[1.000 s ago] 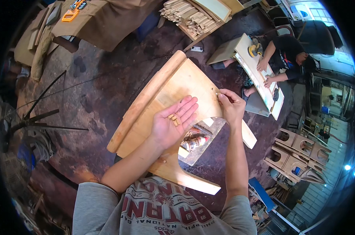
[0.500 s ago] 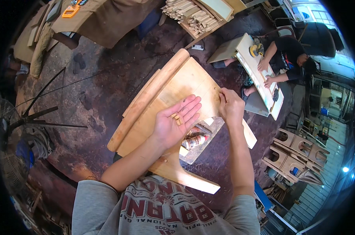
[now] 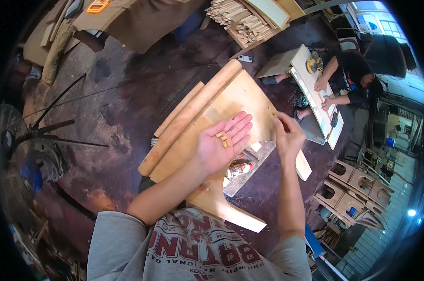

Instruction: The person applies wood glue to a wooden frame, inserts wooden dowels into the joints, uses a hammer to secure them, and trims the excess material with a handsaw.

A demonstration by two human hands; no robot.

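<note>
Well, in the head view my left hand [image 3: 214,151] lies flat, palm up, cradling small wooden pegs [image 3: 225,142] over the wooden panel [image 3: 247,96]. The panel's rounded bar [image 3: 192,117] runs long from lower left to upper right. My right hand's [image 3: 290,135] fingertips bunch together near the far right edge; whether they pinch anything, I can't tell.

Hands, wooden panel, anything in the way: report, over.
Left hand: open, palm up, small wooden pegs on it. Right hand: fingers bent at edge of wooden panel, hold unclear. Left hand and forearm cover part of panel.
</note>
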